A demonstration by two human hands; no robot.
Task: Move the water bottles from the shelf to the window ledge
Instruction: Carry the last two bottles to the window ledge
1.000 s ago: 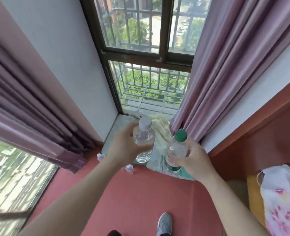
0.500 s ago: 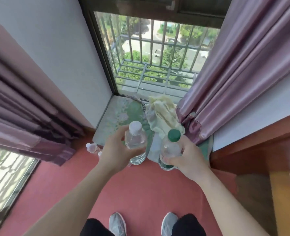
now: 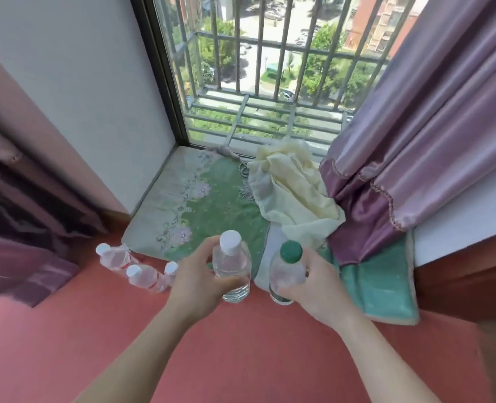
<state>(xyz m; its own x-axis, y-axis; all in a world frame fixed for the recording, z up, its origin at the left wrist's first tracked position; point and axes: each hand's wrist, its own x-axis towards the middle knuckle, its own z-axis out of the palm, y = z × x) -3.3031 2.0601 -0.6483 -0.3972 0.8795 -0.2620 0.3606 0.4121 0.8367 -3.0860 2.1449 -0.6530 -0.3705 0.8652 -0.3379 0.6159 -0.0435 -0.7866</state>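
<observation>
Left hand is curled around the white-capped bottle; right hand is curled around the green-capped bottle. Both bottles are upright over the near edge of the cloth-covered window ledge, not yet set down. Three small bottles cluster just left. Best to lower onto flat green cloth, clear of the crumpled yellow cloth and curtain hem. Let go only once the bases sit level.
</observation>
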